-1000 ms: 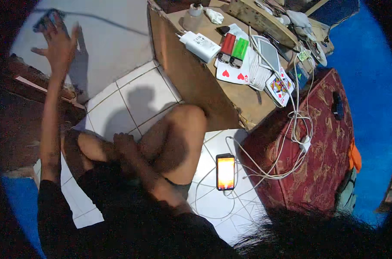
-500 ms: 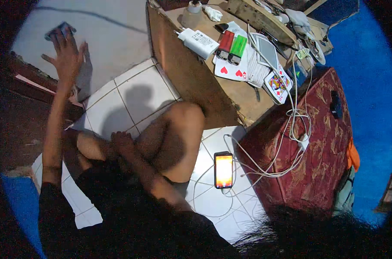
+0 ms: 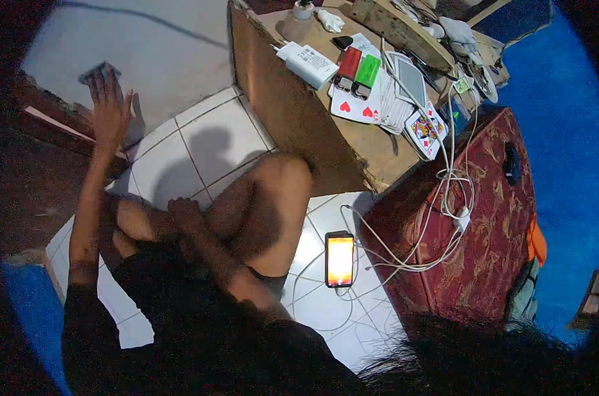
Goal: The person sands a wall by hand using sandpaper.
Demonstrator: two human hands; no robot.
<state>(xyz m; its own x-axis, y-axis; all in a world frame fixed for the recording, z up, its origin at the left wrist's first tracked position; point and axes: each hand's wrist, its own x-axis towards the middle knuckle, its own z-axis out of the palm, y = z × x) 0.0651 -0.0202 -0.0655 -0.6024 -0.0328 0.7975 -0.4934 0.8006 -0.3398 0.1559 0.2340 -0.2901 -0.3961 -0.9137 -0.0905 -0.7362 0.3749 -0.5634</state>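
My left hand (image 3: 112, 115) reaches up to a pale grey wall (image 3: 174, 59), its fingers long and fairly close together. Under the fingertips is a small, flat, dark grey pad (image 3: 103, 68), pressed to the wall; most of it is covered, and its exact kind is unclear. The pad is a little above a rough-edged dark brown strip. My right hand (image 3: 184, 212) rests across my folded leg (image 3: 263, 191) with its fingers curled in. It lies in shadow, and nothing shows in it.
A wooden stand (image 3: 296, 112) holds a white charger (image 3: 306, 64), red and green lighters (image 3: 365, 76) and playing cards (image 3: 353, 109). A lit phone (image 3: 340, 259) lies on white tiles, with white cables (image 3: 405, 264) running across a dark red patterned cushion (image 3: 458, 237).
My left hand has slid down and slightly right along the wall, the pad moving with it. Its fingers have drawn closer together. My right hand stays on the leg.
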